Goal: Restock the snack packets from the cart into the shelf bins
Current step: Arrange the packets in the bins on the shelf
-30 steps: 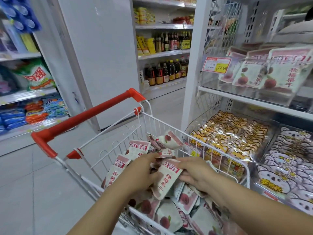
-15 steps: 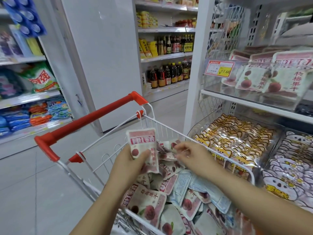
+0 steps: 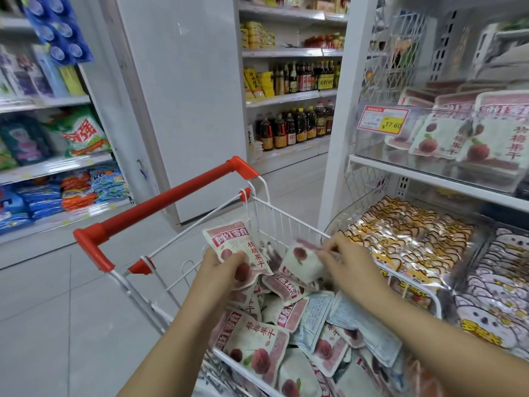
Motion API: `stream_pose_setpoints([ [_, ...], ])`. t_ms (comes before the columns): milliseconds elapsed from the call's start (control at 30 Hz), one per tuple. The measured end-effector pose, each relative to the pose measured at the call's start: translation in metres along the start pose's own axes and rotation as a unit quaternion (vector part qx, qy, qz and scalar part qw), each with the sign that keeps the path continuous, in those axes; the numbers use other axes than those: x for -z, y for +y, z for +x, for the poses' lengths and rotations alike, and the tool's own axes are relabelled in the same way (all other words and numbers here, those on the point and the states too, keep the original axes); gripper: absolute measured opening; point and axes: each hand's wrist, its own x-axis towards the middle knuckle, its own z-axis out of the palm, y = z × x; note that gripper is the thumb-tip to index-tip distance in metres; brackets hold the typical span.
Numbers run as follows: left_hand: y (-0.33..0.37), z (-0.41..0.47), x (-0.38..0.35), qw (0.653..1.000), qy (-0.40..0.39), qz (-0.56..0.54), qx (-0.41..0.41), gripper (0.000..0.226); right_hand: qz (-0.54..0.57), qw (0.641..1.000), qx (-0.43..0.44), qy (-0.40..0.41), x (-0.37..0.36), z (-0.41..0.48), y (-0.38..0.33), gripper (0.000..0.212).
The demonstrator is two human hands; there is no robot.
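A white wire cart [image 3: 289, 224] with a red handle holds a heap of several pink-and-white snack packets [image 3: 254, 348]. My left hand [image 3: 220, 270] grips one upright packet [image 3: 233, 247] over the cart's near-left side. My right hand [image 3: 346, 262] pinches the top edge of a second packet [image 3: 300, 265], lifted a little off the heap. At the upper right, a clear shelf bin [image 3: 372, 144] with a red price tag holds the same kind of packets [image 3: 438, 138].
Below that bin, clear bins hold yellow cartoon packets [image 3: 406, 239] and grey-white cartoon packets [image 3: 498, 285]. A white pillar [image 3: 337, 124] stands right of the cart. Shelves of bottles [image 3: 294, 127] lie behind, detergent shelves [image 3: 57, 156] to the left, tiled floor [image 3: 43, 310] beside the cart.
Both hands came up out of the heap. The left hand raised one packet upright; the right hand shifted to the far right side and picked up another by its edge.
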Motion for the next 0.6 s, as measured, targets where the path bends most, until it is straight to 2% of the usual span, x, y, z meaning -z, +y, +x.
stream_pose_setpoints([
  [67,-0.002,0.002,0.0,1.0,-0.025,-0.015,0.008,0.026,0.096,0.994,-0.04,0.036,0.022,-0.004,-0.009,0.011],
  [133,-0.001,-0.001,-0.001,0.997,-0.055,-0.053,0.023,0.026,0.168,0.983,-0.03,0.067,0.039,-0.01,-0.018,0.01],
  [233,0.006,-0.012,-0.009,0.98,-0.131,-0.12,0.091,0.042,0.169,0.977,0.099,0.088,0.047,-0.026,-0.032,0.011],
  [300,0.01,-0.02,-0.014,0.958,-0.219,-0.13,0.13,0.056,0.149,0.97,0.187,0.044,0.038,-0.037,-0.031,0.02],
  [367,0.011,-0.027,-0.018,0.95,-0.26,-0.114,0.127,0.063,0.108,0.957,0.268,-0.001,0.025,-0.044,-0.024,0.022],
  [467,0.008,-0.028,-0.02,0.959,-0.248,-0.105,0.087,0.047,0.065,0.933,0.351,-0.05,0.01,-0.044,-0.015,0.016],
  [600,0.004,-0.026,-0.017,0.978,-0.191,-0.081,0.022,0.043,0.055,0.926,0.367,-0.067,0.006,-0.035,-0.012,0.009],
])
